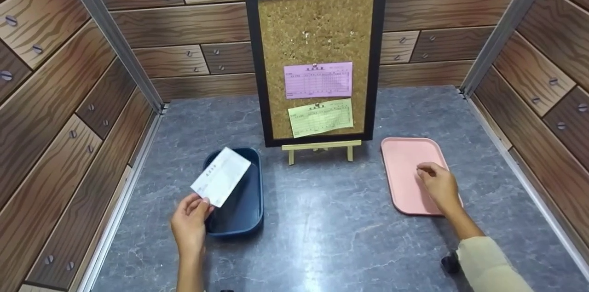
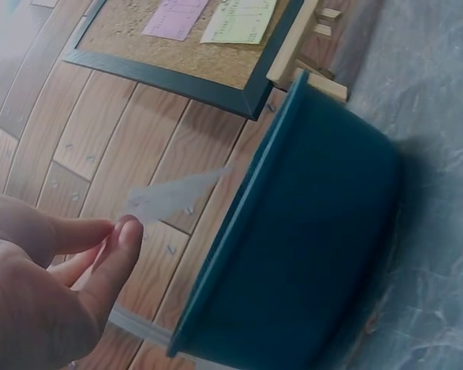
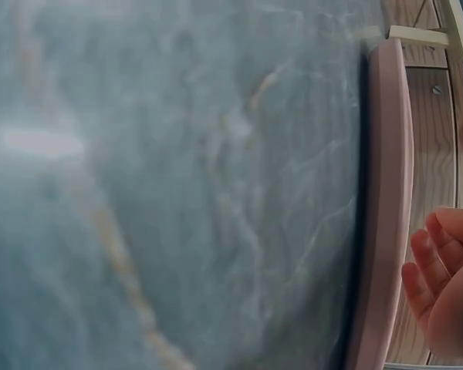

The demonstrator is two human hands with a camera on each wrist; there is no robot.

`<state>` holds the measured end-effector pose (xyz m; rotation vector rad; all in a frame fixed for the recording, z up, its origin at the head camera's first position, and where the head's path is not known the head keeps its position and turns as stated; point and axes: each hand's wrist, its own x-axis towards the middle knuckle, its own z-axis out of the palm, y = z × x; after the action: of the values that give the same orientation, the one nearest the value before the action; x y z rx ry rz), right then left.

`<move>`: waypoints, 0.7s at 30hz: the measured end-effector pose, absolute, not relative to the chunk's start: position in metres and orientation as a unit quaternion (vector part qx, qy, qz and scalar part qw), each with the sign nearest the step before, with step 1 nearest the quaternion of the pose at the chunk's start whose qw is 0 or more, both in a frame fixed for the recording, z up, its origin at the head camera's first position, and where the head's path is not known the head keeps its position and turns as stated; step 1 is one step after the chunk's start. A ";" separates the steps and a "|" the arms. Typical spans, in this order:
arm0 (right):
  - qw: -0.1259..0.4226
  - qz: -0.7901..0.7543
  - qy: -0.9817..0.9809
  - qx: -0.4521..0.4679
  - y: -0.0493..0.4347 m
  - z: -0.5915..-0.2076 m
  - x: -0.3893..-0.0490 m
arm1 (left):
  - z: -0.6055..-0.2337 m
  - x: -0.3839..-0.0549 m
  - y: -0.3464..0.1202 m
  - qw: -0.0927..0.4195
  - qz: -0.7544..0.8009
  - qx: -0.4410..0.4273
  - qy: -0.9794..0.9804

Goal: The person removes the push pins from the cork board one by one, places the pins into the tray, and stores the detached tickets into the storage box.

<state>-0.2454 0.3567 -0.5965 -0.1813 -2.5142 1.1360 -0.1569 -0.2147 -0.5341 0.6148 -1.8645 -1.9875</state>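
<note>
My left hand (image 1: 191,220) pinches a white printed paper slip (image 1: 222,177) by its lower corner, between thumb and fingers. The slip is held over a dark blue bin (image 1: 239,218), also seen from the side as a teal bin (image 2: 316,223) in the left wrist view. Above a pink tray (image 1: 405,195) is my right hand (image 1: 441,188), its thumb and forefinger brought together. A tiny thing, perhaps a push pin, seems to show at those fingertips; it is too small to tell. In the right wrist view the curled fingers (image 3: 424,266) appear beyond the tray's edge.
A black-framed cork board (image 1: 317,16) stands on a small wooden easel (image 1: 322,146) at the back. A purple slip (image 1: 318,81) and a green slip (image 1: 321,119) are pinned to it. Wood-patterned walls (image 1: 193,25) enclose the grey marbled table (image 1: 317,227).
</note>
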 end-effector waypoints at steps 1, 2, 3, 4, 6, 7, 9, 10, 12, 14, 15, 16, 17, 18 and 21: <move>0.189 0.401 -0.894 -0.066 0.358 -0.597 -0.245 | -0.535 -0.157 -0.214 0.169 -0.699 0.219 -0.659; 0.191 0.400 -0.894 -0.066 0.358 -0.598 -0.244 | -0.536 -0.157 -0.213 0.166 -0.698 0.222 -0.660; 0.192 0.399 -0.894 -0.065 0.359 -0.598 -0.244 | -0.537 -0.157 -0.212 0.164 -0.699 0.223 -0.660; 0.192 0.399 -0.895 -0.063 0.360 -0.598 -0.244 | -0.538 -0.158 -0.210 0.163 -0.698 0.225 -0.660; 0.186 0.394 -0.898 -0.062 0.360 -0.599 -0.243 | -0.541 -0.161 -0.208 0.159 -0.696 0.227 -0.662; 0.181 0.391 -0.900 -0.064 0.361 -0.599 -0.243 | -0.542 -0.162 -0.207 0.156 -0.694 0.230 -0.664; 0.170 0.385 -0.905 -0.068 0.360 -0.599 -0.242 | -0.545 -0.165 -0.205 0.154 -0.691 0.233 -0.667; 0.165 0.381 -0.907 -0.070 0.360 -0.600 -0.242 | -0.547 -0.167 -0.204 0.153 -0.688 0.234 -0.670; 0.156 0.373 -0.912 -0.072 0.359 -0.601 -0.240 | -0.549 -0.169 -0.202 0.152 -0.687 0.234 -0.671; 0.152 0.367 -0.915 -0.069 0.358 -0.602 -0.240 | -0.550 -0.169 -0.199 0.153 -0.684 0.230 -0.675; 0.151 0.363 -0.917 -0.066 0.358 -0.602 -0.240 | -0.551 -0.169 -0.198 0.152 -0.683 0.229 -0.677; 0.149 0.360 -0.919 -0.064 0.357 -0.603 -0.239 | -0.552 -0.169 -0.197 0.149 -0.680 0.227 -0.681; 0.147 0.358 -0.920 -0.063 0.357 -0.603 -0.239 | -0.552 -0.169 -0.197 0.146 -0.677 0.225 -0.685; 0.146 0.357 -0.921 -0.063 0.357 -0.603 -0.238 | -0.552 -0.168 -0.196 0.142 -0.673 0.224 -0.691; 0.146 0.355 -0.921 -0.060 0.357 -0.602 -0.238 | -0.550 -0.165 -0.195 0.128 -0.656 0.221 -0.710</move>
<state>-0.2383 0.3573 -0.6017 -0.1714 -2.6530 1.0221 -0.1649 -0.1953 -0.5502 0.6434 -2.0661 -1.9068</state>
